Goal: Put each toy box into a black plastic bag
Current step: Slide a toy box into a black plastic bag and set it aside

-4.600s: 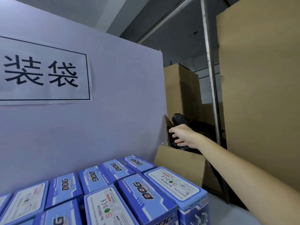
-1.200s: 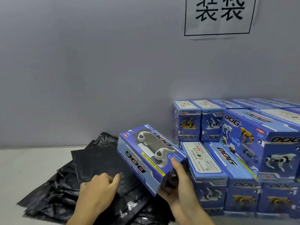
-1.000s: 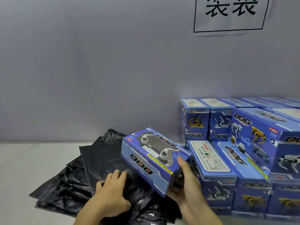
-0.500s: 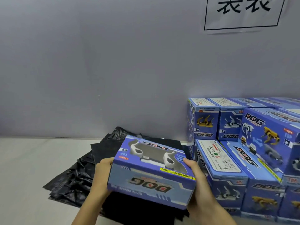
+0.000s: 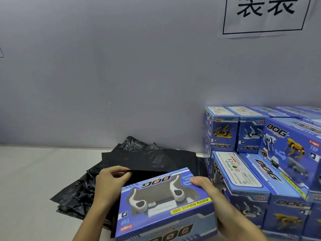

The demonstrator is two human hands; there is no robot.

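Pale table (image 5: 34,180) against grey wall (image 5: 121,75); left hand (image 5: 111,181) fingers pinch black bag (image 5: 147,160), right hand (image 5: 208,192) fingers grip toy box (image 5: 165,202)

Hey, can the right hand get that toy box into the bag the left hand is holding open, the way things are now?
Probably yes. The left hand pinches the top black bag's edge, lifting its mouth, and the right hand holds the toy box right before that opening, with nothing between.

Sign (image 5: 265,14) cropped (top edge)
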